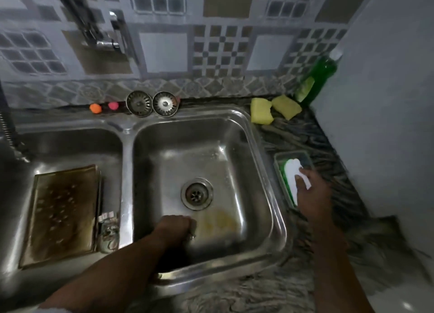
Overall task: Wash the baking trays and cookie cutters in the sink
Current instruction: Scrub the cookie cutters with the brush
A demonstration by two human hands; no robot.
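A stained, browned baking tray (62, 213) lies in the left basin (70, 143). Several metal cookie cutters (108, 230) sit along its right edge. My left hand (176, 227) is low in the right basin (206, 162), near the front wall, fingers curled round a small metal piece (192, 236) that looks like a cookie cutter and is mostly hidden. My right hand (312, 190) reaches to the counter on the right and grips a white sponge (293, 171) lying in a small dish (281, 157) of green soap.
The drain (196, 193) is in the middle of the right basin, with a yellowish smear in front of it. Two strainers (152, 103), orange and pink balls (103, 107), yellow sponges (274, 109) and a green soap bottle (317, 78) line the back ledge. The tap (105, 35) is upper left.
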